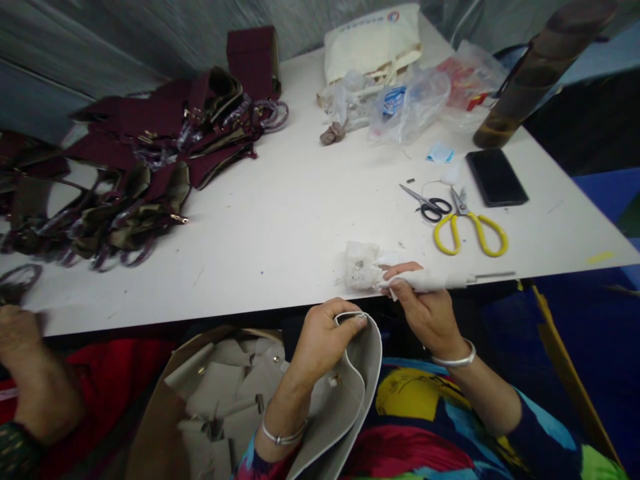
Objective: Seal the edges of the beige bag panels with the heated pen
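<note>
My left hand grips the upper edge of a light grey bag piece, thumb and fingers pinched over its rim. The piece curves open across my lap, with a small metal fitting inside. At the table's front edge my right hand is closed around a white stick-like tool with a thin metal rod pointing right; its exact kind is unclear. By my right fingertips lies a stained, crumpled white wad. Yellow-handled scissors and small black-handled scissors lie just beyond that hand.
Several maroon bags are heaped at the table's left. A phone, a dark bottle, a plastic bag and a cream cloth bag stand right and back. Below, a box holds grey pieces. A co-worker's arm is at left.
</note>
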Motion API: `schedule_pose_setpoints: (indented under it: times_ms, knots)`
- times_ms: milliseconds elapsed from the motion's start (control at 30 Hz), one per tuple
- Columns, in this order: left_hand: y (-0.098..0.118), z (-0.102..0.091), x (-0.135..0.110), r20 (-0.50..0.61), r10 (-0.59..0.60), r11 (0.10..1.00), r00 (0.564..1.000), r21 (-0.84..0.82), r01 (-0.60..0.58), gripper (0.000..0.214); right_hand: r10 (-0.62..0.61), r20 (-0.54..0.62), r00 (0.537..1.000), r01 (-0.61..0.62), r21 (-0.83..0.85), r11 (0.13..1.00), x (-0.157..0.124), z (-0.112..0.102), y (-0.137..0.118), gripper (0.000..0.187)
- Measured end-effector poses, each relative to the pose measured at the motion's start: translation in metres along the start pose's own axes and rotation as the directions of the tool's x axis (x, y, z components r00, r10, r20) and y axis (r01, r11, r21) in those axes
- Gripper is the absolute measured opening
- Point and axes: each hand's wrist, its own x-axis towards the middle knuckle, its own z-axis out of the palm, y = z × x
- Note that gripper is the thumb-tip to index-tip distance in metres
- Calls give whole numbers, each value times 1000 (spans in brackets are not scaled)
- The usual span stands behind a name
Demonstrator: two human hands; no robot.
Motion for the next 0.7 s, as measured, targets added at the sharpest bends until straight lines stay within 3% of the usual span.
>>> schedule_pose_setpoints:
  times_ms: [67, 167, 400, 567, 700]
  knots:
    - [-1, 0, 1, 8, 16, 1000, 1000, 5, -16, 8, 132, 85, 988, -146, 189, 971, -5, -1, 0, 26]
    - [-2, 1, 1, 7, 26, 1000, 1000, 8, -26, 8, 175, 165, 971, -213, 259, 942, -12, -1, 2, 27]
    - [1, 3, 1, 39, 18, 1000, 999, 9, -19, 9, 121, 191, 974, -144, 107, 984, -22, -5, 3, 20]
    - [0, 6, 2, 67, 52, 996, 996, -69, -48, 9, 29, 271, 962, -47, 59, 997, -12, -12, -3, 22]
    - [0, 8, 1, 131, 35, 993, 991, -117, -20, 11, 34, 331, 943, -66, 84, 994, -2, -15, -6, 26]
